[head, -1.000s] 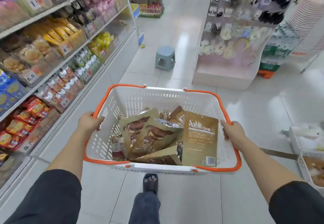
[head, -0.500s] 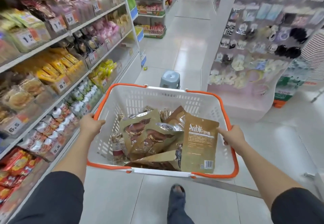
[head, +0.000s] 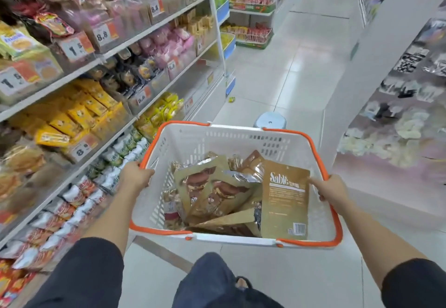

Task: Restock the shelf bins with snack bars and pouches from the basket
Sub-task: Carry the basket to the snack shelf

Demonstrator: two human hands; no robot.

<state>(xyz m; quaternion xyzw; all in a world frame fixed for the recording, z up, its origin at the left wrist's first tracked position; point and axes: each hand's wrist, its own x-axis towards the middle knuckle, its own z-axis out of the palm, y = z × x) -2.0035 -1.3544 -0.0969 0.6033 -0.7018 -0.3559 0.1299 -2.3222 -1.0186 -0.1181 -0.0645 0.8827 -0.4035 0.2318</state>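
1. While both hands had a firm grip on the orange rim, the white basket [head: 183,143] hung out in front of the person, above the floor [head: 301,71].
2. The left hand [head: 135,177] had its fingers curled over the left side of the rim, and the right hand [head: 331,190] was wrapped round the right side the same way, so both were clamped on the basket itself.
3. Inside, there was a loose pile of brown and gold pouches [head: 212,192], tilted and overlapping. One tall tan pouch marked "Sable" [head: 284,201] stood nearly upright against the right wall, just beside the right hand.
4. A few smaller packs sat low at the left of the pile, too blurry to read.
5. To the left ran the shelf bins [head: 79,114], full of yellow, pink and red-and-white snack packs behind price tags.
6. Just past the basket's far edge, a grey stool [head: 270,120] stood on the floor.
7. A rack of hair accessories [head: 398,105] was on the right.
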